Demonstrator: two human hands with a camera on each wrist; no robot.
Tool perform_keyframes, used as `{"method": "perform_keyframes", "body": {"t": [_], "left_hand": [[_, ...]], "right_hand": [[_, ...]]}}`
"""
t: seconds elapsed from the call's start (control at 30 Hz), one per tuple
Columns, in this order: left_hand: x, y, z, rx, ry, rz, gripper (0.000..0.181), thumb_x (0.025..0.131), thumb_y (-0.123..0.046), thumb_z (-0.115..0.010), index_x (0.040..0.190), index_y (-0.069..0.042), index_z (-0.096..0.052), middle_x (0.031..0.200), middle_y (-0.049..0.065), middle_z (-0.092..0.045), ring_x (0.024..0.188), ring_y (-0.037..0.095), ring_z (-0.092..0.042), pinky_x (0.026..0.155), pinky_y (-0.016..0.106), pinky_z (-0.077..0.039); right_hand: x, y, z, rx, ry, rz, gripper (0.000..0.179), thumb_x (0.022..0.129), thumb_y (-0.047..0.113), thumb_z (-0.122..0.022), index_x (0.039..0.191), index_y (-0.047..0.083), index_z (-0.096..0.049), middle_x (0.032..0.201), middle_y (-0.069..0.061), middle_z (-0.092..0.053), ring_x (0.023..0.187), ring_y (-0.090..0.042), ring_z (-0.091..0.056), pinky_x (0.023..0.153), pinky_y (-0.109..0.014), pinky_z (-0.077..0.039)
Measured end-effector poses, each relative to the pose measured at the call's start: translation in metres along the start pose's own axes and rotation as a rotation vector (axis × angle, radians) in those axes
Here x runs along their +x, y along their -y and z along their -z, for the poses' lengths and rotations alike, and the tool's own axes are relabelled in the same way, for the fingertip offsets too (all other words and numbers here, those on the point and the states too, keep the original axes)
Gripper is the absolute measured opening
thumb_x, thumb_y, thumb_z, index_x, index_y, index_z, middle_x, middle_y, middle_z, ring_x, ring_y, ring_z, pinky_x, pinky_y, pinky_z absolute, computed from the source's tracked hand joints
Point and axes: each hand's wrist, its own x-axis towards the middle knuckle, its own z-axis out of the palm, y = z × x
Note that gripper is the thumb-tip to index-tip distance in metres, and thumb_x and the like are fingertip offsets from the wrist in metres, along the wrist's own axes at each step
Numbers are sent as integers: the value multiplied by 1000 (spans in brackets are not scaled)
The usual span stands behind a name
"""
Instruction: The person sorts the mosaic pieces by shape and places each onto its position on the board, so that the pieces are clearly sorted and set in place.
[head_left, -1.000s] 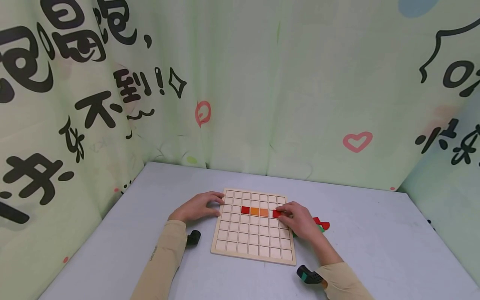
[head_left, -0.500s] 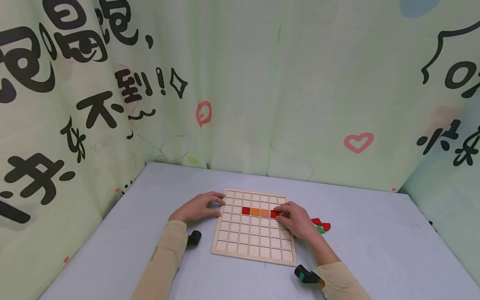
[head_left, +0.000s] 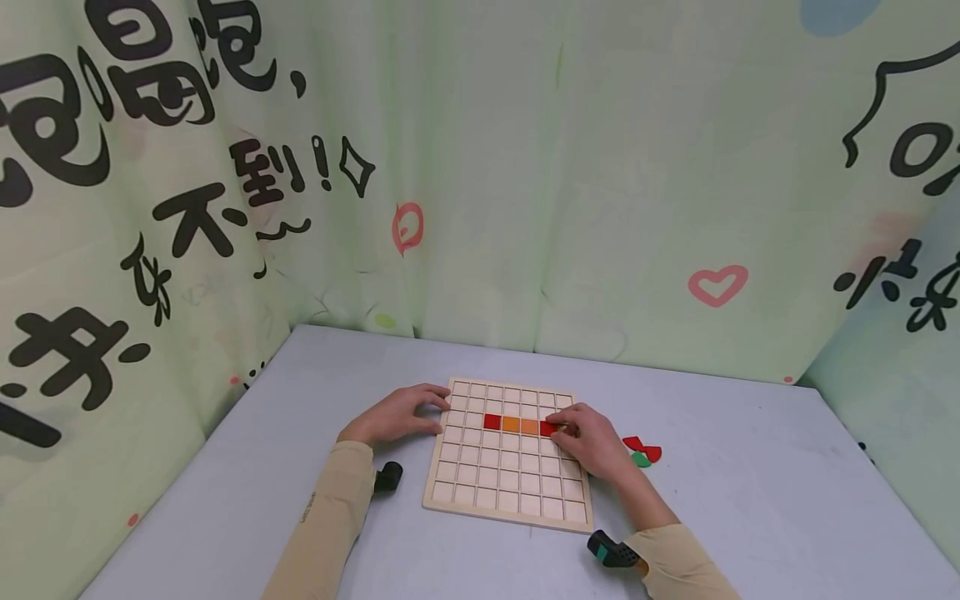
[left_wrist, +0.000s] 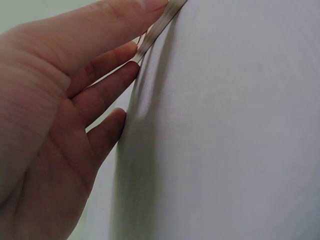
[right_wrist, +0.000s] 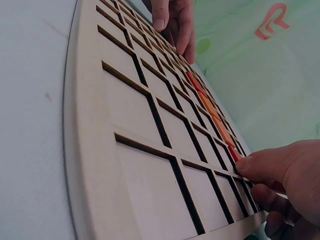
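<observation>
A wooden grid board (head_left: 487,477) lies on the table, with a row of square tiles set in its cells. From the left stand a red tile (head_left: 492,422), an orange tile (head_left: 510,424) and another orange tile (head_left: 529,427). At the right end of that row, my right hand (head_left: 594,442) pinches a second red tile (head_left: 548,428) sitting at its cell, thumb tip against it in the right wrist view. My left hand (head_left: 399,415) rests its fingertips and thumb along the board's left edge, fingers mostly straight; the left wrist view shows the thumb (left_wrist: 100,25) at that edge.
Right of the board, beyond my right hand, lie loose red pieces (head_left: 652,454) and a green piece (head_left: 641,459). A black wrist camera (head_left: 611,550) hangs under the right wrist, another (head_left: 388,476) by the left. Printed curtains (head_left: 600,208) enclose the table (head_left: 750,500).
My right hand has slid the second red tile leftward until it meets the orange tiles, and it now sits lower there. The left hand stays at the board's edge.
</observation>
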Motion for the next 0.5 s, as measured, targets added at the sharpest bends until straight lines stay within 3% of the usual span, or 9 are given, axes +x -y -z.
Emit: {"method": "perform_keyframes", "body": {"t": [0.5], "left_hand": [[-1, -1, 1, 6, -3, -1, 30, 86, -17, -76, 115, -12, -69, 143, 4, -51, 138, 26, -39, 115, 42, -31]], "right_hand": [[-2, -2, 0, 1, -31, -15, 25, 87, 8, -70, 112, 4, -71, 110, -10, -63, 88, -17, -55, 77, -34, -52]]}}
